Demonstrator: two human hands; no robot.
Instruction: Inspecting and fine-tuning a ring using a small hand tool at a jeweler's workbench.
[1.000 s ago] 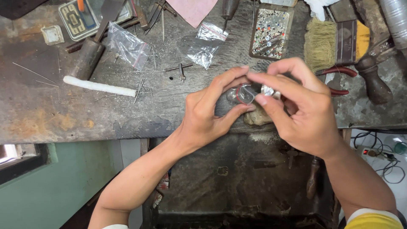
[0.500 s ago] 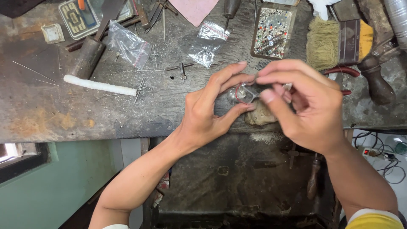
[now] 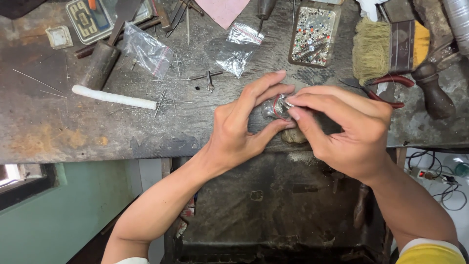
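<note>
Clear small plastic packet (image 3: 274, 106), pinched by left hand (image 3: 239, 132) and right hand (image 3: 351, 134) fingers, could slip and spill onto the scarred dark surface (image 3: 58, 132).

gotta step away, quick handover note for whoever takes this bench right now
Left hand: fingers pinched on a small clear plastic bag with a red strip at its mouth, held just above the workbench edge.
Right hand: fingertips on the same bag from the other side.
What is inside the bag is too small to tell.
Nearby: tray of small coloured stones behind the hands, two more clear bags, red-handled pliers by the right hand, a brush, a white rod.
Done: bag picked up, in both hands.
Left: whether it is open cannot be told.
</note>
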